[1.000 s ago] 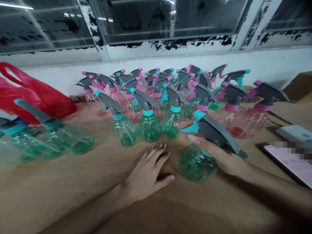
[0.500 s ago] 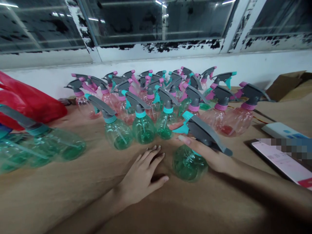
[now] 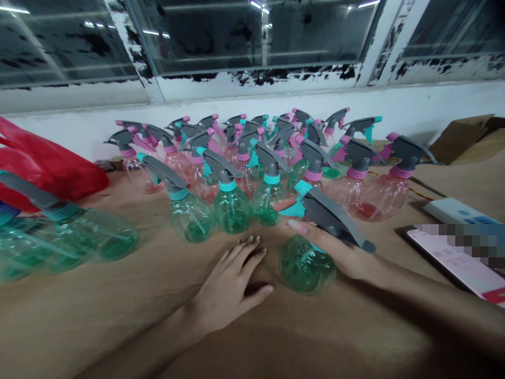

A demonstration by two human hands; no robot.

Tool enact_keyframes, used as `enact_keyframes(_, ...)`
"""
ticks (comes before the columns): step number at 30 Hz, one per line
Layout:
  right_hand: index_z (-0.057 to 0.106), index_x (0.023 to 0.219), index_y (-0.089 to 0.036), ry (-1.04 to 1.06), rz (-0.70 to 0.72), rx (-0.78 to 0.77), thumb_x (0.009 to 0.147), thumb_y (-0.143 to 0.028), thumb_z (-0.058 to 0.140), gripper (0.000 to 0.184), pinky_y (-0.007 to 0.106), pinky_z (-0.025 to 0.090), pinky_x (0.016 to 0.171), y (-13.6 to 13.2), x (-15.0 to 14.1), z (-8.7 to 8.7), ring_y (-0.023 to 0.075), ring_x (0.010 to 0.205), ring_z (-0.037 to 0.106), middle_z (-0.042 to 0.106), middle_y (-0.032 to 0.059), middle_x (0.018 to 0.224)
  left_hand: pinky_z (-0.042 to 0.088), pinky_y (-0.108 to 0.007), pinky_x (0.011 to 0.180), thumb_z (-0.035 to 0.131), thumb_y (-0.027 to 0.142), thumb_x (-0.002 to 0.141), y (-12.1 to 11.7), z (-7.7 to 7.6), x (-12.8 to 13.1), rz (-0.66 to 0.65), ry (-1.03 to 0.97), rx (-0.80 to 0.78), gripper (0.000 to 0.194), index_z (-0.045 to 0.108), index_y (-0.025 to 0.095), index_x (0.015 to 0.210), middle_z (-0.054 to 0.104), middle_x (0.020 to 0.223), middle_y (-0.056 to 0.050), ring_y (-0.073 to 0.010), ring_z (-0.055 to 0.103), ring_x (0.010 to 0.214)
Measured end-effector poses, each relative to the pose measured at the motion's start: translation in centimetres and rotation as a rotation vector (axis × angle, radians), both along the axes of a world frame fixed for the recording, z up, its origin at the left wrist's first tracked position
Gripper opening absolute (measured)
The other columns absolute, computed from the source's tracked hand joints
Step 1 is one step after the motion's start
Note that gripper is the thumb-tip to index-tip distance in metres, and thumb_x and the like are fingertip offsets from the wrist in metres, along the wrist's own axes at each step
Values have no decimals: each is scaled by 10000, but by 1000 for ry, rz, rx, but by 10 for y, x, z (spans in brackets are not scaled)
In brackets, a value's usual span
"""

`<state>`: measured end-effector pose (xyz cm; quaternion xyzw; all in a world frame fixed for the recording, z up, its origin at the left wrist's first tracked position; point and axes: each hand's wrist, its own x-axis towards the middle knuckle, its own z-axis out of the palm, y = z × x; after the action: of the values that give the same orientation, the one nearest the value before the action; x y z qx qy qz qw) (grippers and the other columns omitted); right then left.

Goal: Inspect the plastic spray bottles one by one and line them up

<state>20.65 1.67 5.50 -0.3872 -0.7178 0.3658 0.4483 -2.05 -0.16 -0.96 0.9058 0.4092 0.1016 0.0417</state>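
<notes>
My right hand (image 3: 327,245) is closed around the neck of a green spray bottle (image 3: 302,268) with a grey and teal trigger head (image 3: 331,210). Its thumb lies across the front of the neck, under the teal trigger; some fingers are hidden behind. The bottle stands on the table at the centre right. Flat on the tabletop, to the left of that bottle, rests my left hand (image 3: 234,287), fingers stretched out and nothing in it. Just beyond its fingertips stand green spray bottles, one of them (image 3: 232,210) nearest the middle.
Behind are several pink spray bottles (image 3: 382,195) in rows against the white wall (image 3: 90,100). More green bottles (image 3: 114,234) and a red plastic bag (image 3: 51,168) are on the left. A phone (image 3: 453,258), a white box (image 3: 457,210) and a cardboard box (image 3: 465,139) lie right.
</notes>
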Motion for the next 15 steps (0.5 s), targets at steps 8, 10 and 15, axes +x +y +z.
enact_keyframes(8,588,823,-258,-91,-54,19,894,-410,519,182,329,447,603,-4,3,4,182,682,568,537,-13,667,310,-460,1062,521,488,914,0,2,-1,-21,-25,1,568,407,160,1364,389,1447,-137,-286,353,1323)
enact_keyframes(10,564,741,-250,-124,-53,44,885,-392,537,204,327,447,594,-6,3,10,182,677,570,531,-12,640,313,-455,1062,521,486,916,0,2,-1,-23,-23,9,568,409,154,1363,387,1447,-138,-282,345,1328)
enact_keyframes(15,583,837,-256,-110,-7,88,889,-406,528,168,314,446,561,-5,2,14,147,579,508,524,-17,662,328,-465,1051,530,489,909,0,1,-1,-5,-12,9,580,414,153,1367,401,1436,-141,-295,354,1321)
